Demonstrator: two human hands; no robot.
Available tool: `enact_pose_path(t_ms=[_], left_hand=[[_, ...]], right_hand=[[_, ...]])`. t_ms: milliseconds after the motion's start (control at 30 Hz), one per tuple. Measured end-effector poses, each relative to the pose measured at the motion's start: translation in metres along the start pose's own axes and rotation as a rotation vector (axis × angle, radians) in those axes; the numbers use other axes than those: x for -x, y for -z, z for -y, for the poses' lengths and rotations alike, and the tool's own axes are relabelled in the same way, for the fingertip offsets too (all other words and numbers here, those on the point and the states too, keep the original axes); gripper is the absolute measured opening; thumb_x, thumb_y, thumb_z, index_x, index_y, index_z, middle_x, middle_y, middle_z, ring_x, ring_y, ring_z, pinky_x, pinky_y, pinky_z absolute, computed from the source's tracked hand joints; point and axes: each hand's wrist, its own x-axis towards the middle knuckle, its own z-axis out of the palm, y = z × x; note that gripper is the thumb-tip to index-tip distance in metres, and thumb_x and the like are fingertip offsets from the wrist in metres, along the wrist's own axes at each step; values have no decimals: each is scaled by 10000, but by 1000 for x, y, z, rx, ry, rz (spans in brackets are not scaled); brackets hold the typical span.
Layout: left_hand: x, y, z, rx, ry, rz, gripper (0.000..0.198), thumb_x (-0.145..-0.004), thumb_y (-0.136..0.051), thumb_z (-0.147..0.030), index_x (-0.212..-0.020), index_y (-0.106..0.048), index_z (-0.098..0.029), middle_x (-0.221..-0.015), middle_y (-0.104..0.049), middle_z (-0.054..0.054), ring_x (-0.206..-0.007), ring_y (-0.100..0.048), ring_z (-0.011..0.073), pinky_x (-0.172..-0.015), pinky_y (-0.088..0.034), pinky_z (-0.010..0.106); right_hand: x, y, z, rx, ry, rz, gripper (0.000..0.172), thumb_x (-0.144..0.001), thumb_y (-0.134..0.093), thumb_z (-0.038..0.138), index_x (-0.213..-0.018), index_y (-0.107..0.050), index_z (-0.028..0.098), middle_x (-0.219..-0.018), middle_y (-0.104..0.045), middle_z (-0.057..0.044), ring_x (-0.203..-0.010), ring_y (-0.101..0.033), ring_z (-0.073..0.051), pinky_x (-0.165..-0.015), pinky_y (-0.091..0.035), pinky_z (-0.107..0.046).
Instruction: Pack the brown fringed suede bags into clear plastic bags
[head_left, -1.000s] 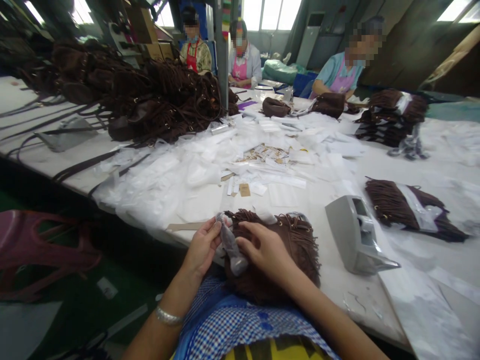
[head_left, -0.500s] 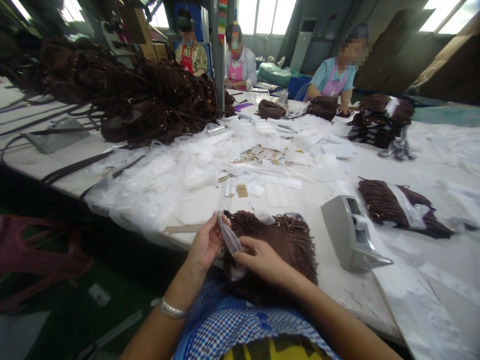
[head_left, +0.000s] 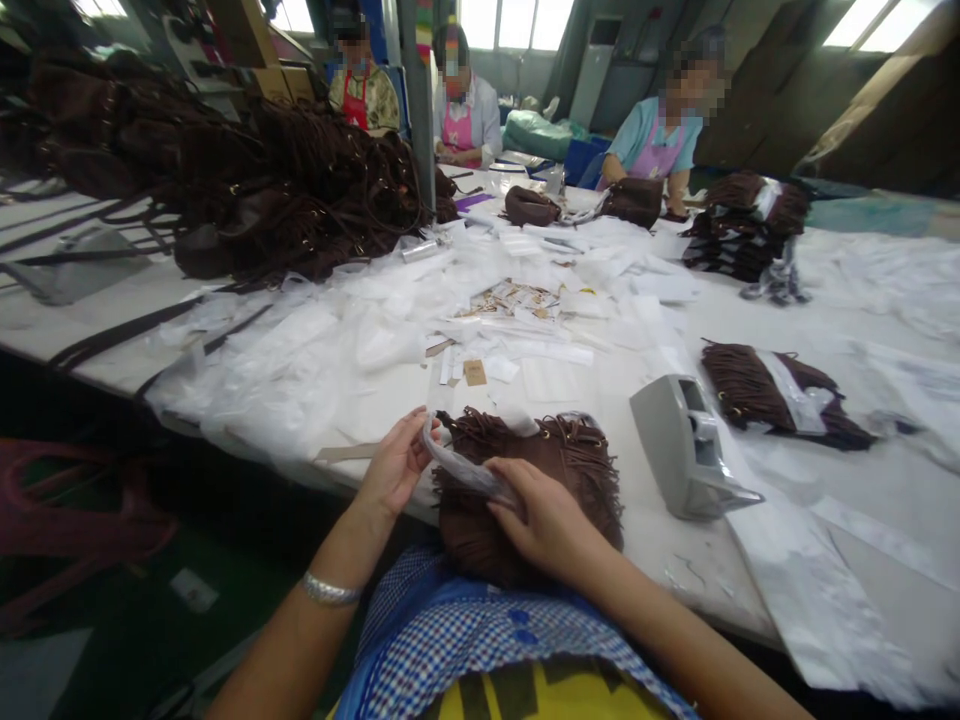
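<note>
A brown fringed bag (head_left: 540, 455) lies at the table's near edge, just in front of my body. Across its left part runs a strip of clear plastic wrap (head_left: 463, 468), stretched between my two hands. My left hand (head_left: 397, 465) pinches the far end of it beside the bag's upper left corner. Over the bag's middle, my right hand (head_left: 536, 515) is closed round the other end, its fingertips partly hidden by the wrap. A grey tape dispenser (head_left: 679, 445) stands to the right of the bag.
Brown bags (head_left: 247, 190) are heaped at the far left. A wrapped fringed bag (head_left: 780, 390) lies at right, with a stack of similar ones (head_left: 742, 225) behind. Clear plastic bags (head_left: 277, 365) cover the left front. Several co-workers sit across the table, one handling a bag (head_left: 634, 200).
My right hand has slid rightward over the bag and the plastic between my hands is drawn out longer. My view has shifted slightly, so the scene sits further left and higher.
</note>
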Motion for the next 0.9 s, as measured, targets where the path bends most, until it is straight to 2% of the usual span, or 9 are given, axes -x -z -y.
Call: enact_pose_path(t_ms=[100, 233, 400, 533, 667, 733, 800, 900], left_hand=[[-3, -1, -3, -73, -65, 9, 130, -815, -679, -123, -942, -671, -103, -747, -722, 33, -594, -669, 90, -512, -549, 151], [-4, -8, 5, -122, -150, 1, 190, -715, -783, -175, -840, -661, -100, -702, -716, 28, -589, -659, 86, -552, -550, 147], [2, -18, 23, -167, -261, 24, 317, -658, -828, -271, -868, -639, -124, -760, -732, 32, -666, -690, 117, -635, -573, 199], [-1, -13, 18, -296, -235, 46, 344, -696, -784, -369, -894, -612, -147, -820, -737, 50, -627, -685, 134, -549, -547, 214], [-19, -3, 5, -548, -240, 61, 353, -676, -769, -415, -839, -608, -146, -648, -676, 21, -485, -620, 129, -441, -476, 204], [-31, -1, -2, -590, -261, 55, 363, -636, -791, -412, -795, -610, -141, -559, -609, -15, -423, -557, 104, -401, -416, 184], [-40, 2, -9, -561, -301, 14, 371, -623, -795, -423, -759, -588, -147, -524, -545, -54, -392, -474, 60, -387, -354, 157], [-35, 7, -15, -513, -394, -77, 392, -641, -787, -450, -785, -566, -160, -563, -526, -76, -426, -436, 30, -420, -343, 130]], right_hand=[[4, 4, 1, -55, -56, 30, 333, -896, -532, 177, -1214, -623, 212, -1118, -707, -71, -984, -672, -213, -886, -510, -324], [3, 7, 3, -150, -166, -6, 307, -887, -619, 291, -1181, -663, 218, -1061, -737, -46, -914, -692, -204, -835, -515, -301], [-3, 4, 5, -131, -121, 38, 256, -901, -583, 245, -1136, -681, 225, -985, -742, -34, -852, -680, -181, -774, -484, -277], [-4, 7, 14, -93, -136, 68, 161, -915, -548, 239, -962, -693, 185, -811, -706, -20, -718, -624, -153, -657, -427, -245], [4, 15, 20, -121, -188, 75, 185, -903, -565, 287, -816, -673, 165, -669, -624, 10, -601, -527, -118, -563, -350, -232], [8, 18, 19, -278, -256, 116, 210, -890, -580, 313, -799, -679, 152, -677, -634, 0, -608, -539, -116, -561, -369, -227], [11, 19, 17, -529, -370, 188, 248, -878, -600, 361, -810, -682, 137, -706, -664, -23, -600, -566, -117, -557, -414, -226], [10, 18, 12, -851, -465, 189, 310, -846, -653, 435, -857, -673, 127, -791, -702, -59, -583, -593, -105, -556, -476, -226]])
